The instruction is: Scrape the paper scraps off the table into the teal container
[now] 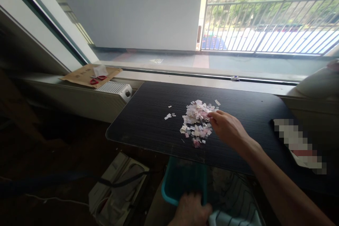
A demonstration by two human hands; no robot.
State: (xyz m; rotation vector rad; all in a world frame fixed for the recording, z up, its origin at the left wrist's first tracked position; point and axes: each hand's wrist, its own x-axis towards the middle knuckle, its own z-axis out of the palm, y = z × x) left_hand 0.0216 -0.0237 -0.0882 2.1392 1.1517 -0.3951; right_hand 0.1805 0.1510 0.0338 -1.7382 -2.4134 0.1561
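Note:
A loose heap of small cut paper scraps (197,114), mostly white with some pink, lies on the black wood-grain table (148,127). My right hand (225,125) reaches in from the right, its fingers drawn together at the heap's right edge and closed on some scraps. Below the table's front edge stands a teal plastic bin (169,183), dark inside. My left hand (192,206) grips the bin's near rim; part of its fingers is hidden inside the bin. A few stray scraps (167,116) lie left of the heap.
Red-handled scissors (97,78) rest on a brown paper envelope (79,75) on the sill at left, near a white radiator (115,90). A blurred-out flat item (296,144) lies at the table's right. A box with a strap (124,187) sits on the floor.

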